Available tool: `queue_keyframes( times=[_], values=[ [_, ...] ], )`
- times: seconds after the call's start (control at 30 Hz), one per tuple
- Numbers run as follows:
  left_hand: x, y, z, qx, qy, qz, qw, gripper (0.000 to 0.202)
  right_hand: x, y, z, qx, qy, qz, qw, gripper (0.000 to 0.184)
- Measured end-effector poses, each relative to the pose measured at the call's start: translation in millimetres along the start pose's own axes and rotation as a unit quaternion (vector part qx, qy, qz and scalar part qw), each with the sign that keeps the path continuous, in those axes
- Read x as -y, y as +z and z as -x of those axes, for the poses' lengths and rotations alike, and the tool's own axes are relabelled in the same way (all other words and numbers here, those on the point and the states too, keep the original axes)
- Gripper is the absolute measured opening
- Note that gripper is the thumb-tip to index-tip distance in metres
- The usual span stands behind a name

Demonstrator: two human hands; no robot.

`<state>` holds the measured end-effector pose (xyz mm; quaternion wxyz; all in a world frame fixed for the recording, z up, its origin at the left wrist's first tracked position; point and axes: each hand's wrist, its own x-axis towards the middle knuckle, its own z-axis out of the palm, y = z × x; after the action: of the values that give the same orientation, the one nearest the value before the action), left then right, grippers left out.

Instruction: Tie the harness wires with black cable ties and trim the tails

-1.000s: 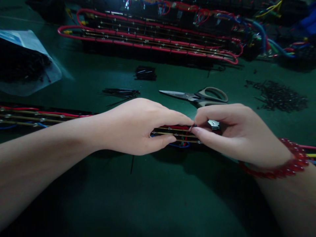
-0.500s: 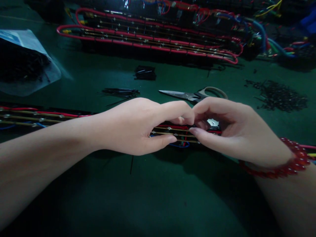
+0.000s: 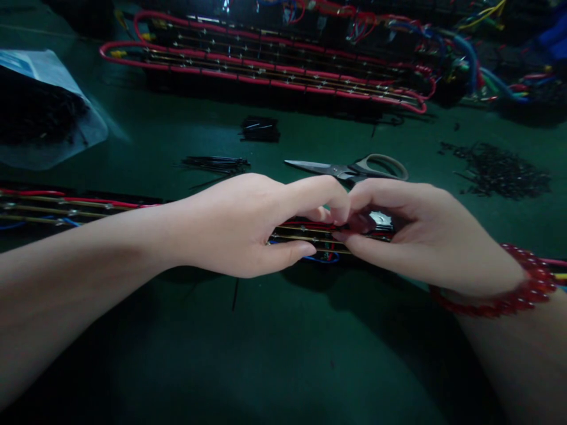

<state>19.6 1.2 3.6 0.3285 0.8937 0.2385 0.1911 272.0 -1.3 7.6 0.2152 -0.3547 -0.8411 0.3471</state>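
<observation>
Dark green tabletop (image 3: 283,354) fills the view under dim light, with a row of red-sheathed finished harnesses (image 3: 266,65) along the far edge and a plastic bag (image 3: 48,112) at the far left.

A long wire harness (image 3: 305,236) lies across the tabletop from the left edge to the middle, where both hands meet over it. The left hand (image 3: 248,227) wraps it in a closed grip, with the fingers curled over the top and the thumb beneath. The right hand (image 3: 425,236), with a red bead bracelet (image 3: 509,298) on its wrist, has its grip narrowed to a pinch of thumb and forefinger right at the harness, touching the left forefinger. Whatever small piece sits in that pinch is hidden.

Scissors (image 3: 354,170) lie just beyond the hands. A bundle of black cable ties (image 3: 217,163) lies to the left of the scissors, and a scatter of black offcuts (image 3: 500,171) is well apart on the right.

Judging by the pinch, the step in hand looks like fine fastening work at one spot on the harness. Anything further there would call for the left hand to keep the wires steady and for a firm, precise fingertip hold.
</observation>
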Motion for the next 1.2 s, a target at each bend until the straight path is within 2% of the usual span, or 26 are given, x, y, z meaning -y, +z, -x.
queue_keyframes(
  times=[0.2,0.37,0.43,0.6,0.9,1.2],
  values=[
    [-1.4,-0.8,-1.1,0.008,-0.015,-0.009,1.000,0.032,3.3,-1.8,-1.2,0.000,-0.001,0.012,1.000,0.012],
    [-1.7,0.5,-4.3,0.024,-0.083,-0.069,0.994,0.037,6.1,-1.0,-3.5,-0.007,-0.012,0.007,1.000,0.006],
    [-1.2,1.0,-5.7,0.034,-0.091,-0.088,0.991,0.036,6.1,-0.4,-3.2,-0.014,-0.015,0.002,1.000,0.005],
    [-1.1,0.8,-7.6,0.067,-0.083,-0.086,0.991,0.028,5.0,-0.9,-0.2,-0.014,-0.029,0.001,0.999,0.006],
    [-1.1,-0.4,-6.1,0.065,-0.067,-0.079,0.993,0.028,4.3,-0.8,-1.7,0.006,-0.035,0.017,0.999,0.006],
    [-2.0,-0.8,-6.2,0.070,-0.056,-0.086,0.992,0.027,4.8,0.1,-2.4,0.003,-0.003,0.007,1.000,0.009]
  ],
)
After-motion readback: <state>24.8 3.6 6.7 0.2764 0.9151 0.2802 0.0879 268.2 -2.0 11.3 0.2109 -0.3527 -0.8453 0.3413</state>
